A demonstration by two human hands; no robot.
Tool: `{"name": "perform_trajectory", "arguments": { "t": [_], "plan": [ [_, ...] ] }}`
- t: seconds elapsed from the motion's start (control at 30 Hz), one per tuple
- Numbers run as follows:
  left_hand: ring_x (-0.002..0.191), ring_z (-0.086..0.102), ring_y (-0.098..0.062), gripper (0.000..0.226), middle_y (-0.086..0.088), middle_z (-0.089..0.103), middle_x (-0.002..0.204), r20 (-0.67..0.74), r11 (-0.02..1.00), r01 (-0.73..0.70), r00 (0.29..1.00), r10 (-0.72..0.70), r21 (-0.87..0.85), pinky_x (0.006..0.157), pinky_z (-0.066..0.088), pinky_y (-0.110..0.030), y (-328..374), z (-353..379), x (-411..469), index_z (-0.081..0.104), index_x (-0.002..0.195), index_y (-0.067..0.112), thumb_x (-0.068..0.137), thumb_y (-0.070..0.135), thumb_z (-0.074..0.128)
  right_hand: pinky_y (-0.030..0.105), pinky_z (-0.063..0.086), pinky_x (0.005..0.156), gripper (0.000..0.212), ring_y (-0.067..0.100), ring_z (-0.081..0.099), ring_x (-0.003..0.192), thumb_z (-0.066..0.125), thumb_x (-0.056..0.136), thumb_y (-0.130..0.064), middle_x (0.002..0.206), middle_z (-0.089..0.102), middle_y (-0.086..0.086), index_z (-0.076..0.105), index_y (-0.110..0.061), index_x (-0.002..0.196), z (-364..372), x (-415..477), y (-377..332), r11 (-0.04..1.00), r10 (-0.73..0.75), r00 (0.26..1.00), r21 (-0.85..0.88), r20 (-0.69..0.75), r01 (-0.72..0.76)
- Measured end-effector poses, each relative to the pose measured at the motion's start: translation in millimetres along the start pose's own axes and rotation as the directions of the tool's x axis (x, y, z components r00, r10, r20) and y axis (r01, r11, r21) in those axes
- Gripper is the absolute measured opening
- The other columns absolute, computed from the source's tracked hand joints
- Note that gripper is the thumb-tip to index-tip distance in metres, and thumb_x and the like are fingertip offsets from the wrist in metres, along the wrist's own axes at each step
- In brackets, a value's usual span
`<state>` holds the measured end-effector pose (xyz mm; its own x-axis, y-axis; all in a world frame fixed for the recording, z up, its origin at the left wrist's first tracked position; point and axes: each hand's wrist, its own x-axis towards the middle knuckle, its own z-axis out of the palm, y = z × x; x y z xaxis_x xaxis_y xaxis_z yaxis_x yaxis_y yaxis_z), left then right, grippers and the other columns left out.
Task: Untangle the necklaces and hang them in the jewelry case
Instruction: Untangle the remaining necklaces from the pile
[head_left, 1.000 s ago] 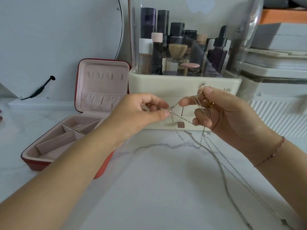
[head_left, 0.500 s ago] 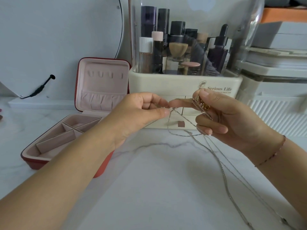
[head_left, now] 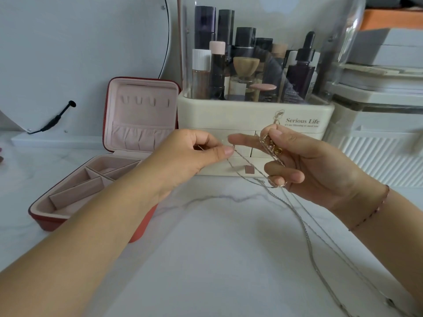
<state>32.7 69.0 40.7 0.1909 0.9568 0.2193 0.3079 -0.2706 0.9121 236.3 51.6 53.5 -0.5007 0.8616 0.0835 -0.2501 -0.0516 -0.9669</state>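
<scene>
My left hand (head_left: 194,154) pinches the end of a thin silver chain (head_left: 242,161) between thumb and forefinger. My right hand (head_left: 304,165) grips a tangled bunch of necklaces (head_left: 271,146), gold and silver, with its index finger stretched toward the left hand. Long silver strands (head_left: 306,234) trail from the bunch down across the marble top to the lower right. The red jewelry case (head_left: 107,179) stands open at the left, its pink lid upright with a row of hooks (head_left: 146,102) and a gathered pocket.
A cream cosmetics organiser (head_left: 254,124) full of bottles stands right behind my hands. A round mirror (head_left: 80,53) with a black cable leans at the back left. White storage boxes (head_left: 377,106) are stacked at the right. The marble tabletop (head_left: 206,248) spreads in front.
Both hands have sunk slightly and come closer together. The left hand's pinch on the chain end now sits close to the right index fingertip.
</scene>
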Motion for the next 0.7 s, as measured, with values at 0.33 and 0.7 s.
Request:
{"name": "perform_trajectory", "arguments": {
  "t": [0.33,0.7],
  "plan": [
    [0.047,0.038,-0.003,0.005,0.010,0.060,0.065,-0.009,0.996,0.051,0.999,-0.052,-0.080,0.047,0.032,-0.013,-3,1,2,0.071,0.083,0.019,0.083,0.014,0.071,0.017,0.044,0.040,0.014,0.002,0.039,0.039,0.058,0.088,-0.023,0.138,0.057,0.008,0.047,-0.016,0.088,-8,-1,0,0.991,0.046,0.979,0.112,0.201,-0.070],
    [0.034,0.024,-0.004,0.011,0.001,0.070,0.068,0.142,0.938,0.243,0.967,-0.213,-0.247,0.034,0.017,-0.014,2,0,-1,0.069,0.082,0.008,0.079,0.019,0.068,0.022,0.050,0.044,0.022,0.007,0.047,0.045,0.069,0.085,-0.020,0.135,0.047,0.017,0.050,-0.013,0.093,-14,1,3,0.981,0.031,0.949,0.171,0.314,-0.089]
  ]
}}
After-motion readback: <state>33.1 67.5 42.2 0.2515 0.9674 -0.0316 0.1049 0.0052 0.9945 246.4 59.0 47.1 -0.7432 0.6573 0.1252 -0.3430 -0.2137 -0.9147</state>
